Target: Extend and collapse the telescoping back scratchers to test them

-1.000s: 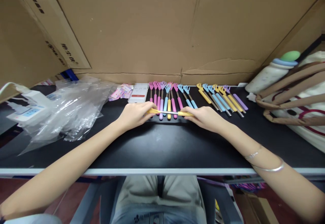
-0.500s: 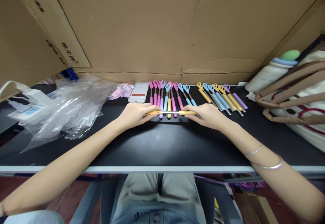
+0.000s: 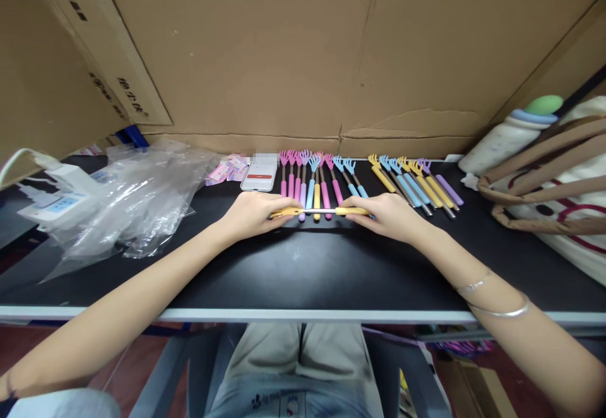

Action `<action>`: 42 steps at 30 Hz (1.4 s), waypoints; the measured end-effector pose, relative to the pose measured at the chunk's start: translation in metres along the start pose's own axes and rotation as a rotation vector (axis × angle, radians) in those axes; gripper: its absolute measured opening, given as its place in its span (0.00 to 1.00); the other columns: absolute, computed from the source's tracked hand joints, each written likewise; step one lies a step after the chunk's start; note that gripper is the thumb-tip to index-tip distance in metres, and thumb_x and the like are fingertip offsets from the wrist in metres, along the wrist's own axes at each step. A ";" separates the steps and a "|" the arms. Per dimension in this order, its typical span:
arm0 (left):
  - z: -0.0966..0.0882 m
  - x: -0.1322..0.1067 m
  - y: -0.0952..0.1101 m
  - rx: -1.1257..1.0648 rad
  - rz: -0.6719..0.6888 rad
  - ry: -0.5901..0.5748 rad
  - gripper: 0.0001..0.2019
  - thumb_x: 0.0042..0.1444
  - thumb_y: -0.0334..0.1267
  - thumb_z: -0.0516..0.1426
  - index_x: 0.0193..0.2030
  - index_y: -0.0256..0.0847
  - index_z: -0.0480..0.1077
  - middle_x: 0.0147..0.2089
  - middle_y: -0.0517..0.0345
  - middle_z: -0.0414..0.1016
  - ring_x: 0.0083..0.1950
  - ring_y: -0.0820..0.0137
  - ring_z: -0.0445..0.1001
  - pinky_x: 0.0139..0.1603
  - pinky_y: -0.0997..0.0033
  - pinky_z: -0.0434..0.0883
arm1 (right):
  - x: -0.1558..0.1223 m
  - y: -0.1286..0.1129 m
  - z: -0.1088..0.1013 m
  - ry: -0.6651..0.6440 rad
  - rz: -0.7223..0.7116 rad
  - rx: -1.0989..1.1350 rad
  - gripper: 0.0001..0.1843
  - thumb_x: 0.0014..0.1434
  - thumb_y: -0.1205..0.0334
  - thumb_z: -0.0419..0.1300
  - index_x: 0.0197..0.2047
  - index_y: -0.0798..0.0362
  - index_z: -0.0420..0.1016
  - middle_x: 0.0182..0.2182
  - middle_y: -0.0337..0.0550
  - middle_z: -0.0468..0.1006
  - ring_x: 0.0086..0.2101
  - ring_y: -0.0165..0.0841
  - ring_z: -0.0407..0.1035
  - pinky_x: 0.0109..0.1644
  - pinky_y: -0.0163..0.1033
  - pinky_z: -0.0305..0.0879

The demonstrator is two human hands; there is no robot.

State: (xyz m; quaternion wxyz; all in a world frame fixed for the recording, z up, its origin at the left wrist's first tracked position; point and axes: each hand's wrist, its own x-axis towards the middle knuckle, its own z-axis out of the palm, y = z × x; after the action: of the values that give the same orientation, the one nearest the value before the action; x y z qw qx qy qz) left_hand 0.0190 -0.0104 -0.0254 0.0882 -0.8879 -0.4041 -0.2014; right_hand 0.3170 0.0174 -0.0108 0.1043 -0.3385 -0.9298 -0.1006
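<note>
Over the middle of the flat black tabletop (image 3: pixel 298 273), our left hand (image 3: pixel 258 216) and right hand (image 3: pixel 386 214) pinch opposite ends of a yellow-ended, metal-rodded back scratcher (image 3: pixel 322 211), which, we judge, could slip and fall onto the far row of multicoloured claw-headed scratchers (image 3: pixel 324 191) if either pinch slackened.

Black counter (image 3: pixel 296 273) with a pale front edge. On it, left to right: white power strip (image 3: pixel 59 209), clear plastic bags (image 3: pixel 146 200), printed cards (image 3: pixel 229 169), phone (image 3: pixel 260 175), multicoloured row of claw-headed rods (image 3: pixel 317 198), second cluster of similar rods (image 3: pixel 415 188), bottle (image 3: pixel 504 142), cloth bag (image 3: pixel 577 181).
</note>
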 end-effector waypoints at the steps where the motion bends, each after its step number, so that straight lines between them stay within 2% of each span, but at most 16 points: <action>1: 0.000 0.000 0.000 -0.003 0.000 -0.004 0.15 0.62 0.50 0.48 0.48 0.51 0.71 0.39 0.65 0.79 0.34 0.75 0.75 0.28 0.78 0.58 | 0.000 0.000 0.000 -0.004 0.000 0.001 0.17 0.65 0.50 0.46 0.46 0.47 0.71 0.25 0.36 0.78 0.24 0.29 0.70 0.28 0.32 0.53; 9: 0.000 0.000 0.001 0.000 -0.006 -0.029 0.16 0.63 0.50 0.46 0.48 0.49 0.70 0.38 0.62 0.79 0.35 0.73 0.75 0.28 0.77 0.58 | 0.000 0.001 -0.001 -0.022 0.013 0.022 0.16 0.64 0.50 0.47 0.47 0.47 0.71 0.26 0.36 0.78 0.25 0.29 0.69 0.28 0.32 0.54; 15: 0.000 -0.002 0.001 0.060 0.010 -0.051 0.15 0.57 0.47 0.53 0.51 0.51 0.68 0.40 0.64 0.78 0.38 0.71 0.76 0.29 0.77 0.59 | 0.001 0.001 -0.002 -0.028 0.050 0.027 0.17 0.64 0.49 0.48 0.49 0.47 0.69 0.24 0.35 0.76 0.22 0.28 0.66 0.27 0.32 0.52; 19: 0.000 -0.002 0.001 0.082 -0.016 -0.056 0.13 0.58 0.45 0.51 0.49 0.48 0.67 0.37 0.63 0.78 0.35 0.71 0.76 0.28 0.76 0.58 | 0.000 0.001 -0.002 -0.019 0.074 0.027 0.18 0.63 0.48 0.49 0.49 0.48 0.68 0.21 0.34 0.73 0.20 0.28 0.64 0.27 0.32 0.51; 22: 0.001 -0.001 0.001 0.089 -0.023 -0.059 0.13 0.59 0.45 0.50 0.48 0.46 0.67 0.35 0.62 0.78 0.33 0.71 0.75 0.27 0.76 0.57 | 0.000 0.000 -0.003 -0.015 0.077 0.031 0.18 0.62 0.48 0.50 0.49 0.48 0.68 0.21 0.34 0.73 0.21 0.29 0.65 0.27 0.32 0.52; 31: -0.001 -0.002 -0.003 0.050 0.017 -0.041 0.15 0.56 0.46 0.53 0.50 0.50 0.69 0.39 0.63 0.78 0.37 0.72 0.76 0.29 0.77 0.60 | 0.000 0.000 -0.003 -0.059 0.039 0.019 0.17 0.64 0.49 0.47 0.44 0.48 0.71 0.25 0.38 0.77 0.25 0.31 0.70 0.28 0.33 0.52; 42: -0.002 -0.001 -0.001 0.097 0.009 -0.071 0.14 0.58 0.48 0.52 0.48 0.49 0.69 0.37 0.62 0.77 0.36 0.71 0.75 0.30 0.77 0.60 | -0.001 -0.002 -0.005 -0.074 0.052 0.015 0.16 0.64 0.50 0.48 0.44 0.48 0.71 0.25 0.38 0.77 0.25 0.30 0.70 0.29 0.32 0.53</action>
State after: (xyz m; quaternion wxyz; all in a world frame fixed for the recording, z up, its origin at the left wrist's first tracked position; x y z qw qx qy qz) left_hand 0.0170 -0.0113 -0.0246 0.1176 -0.8910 -0.4121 -0.1497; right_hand 0.3168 0.0142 -0.0064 0.0750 -0.3651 -0.9246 -0.0785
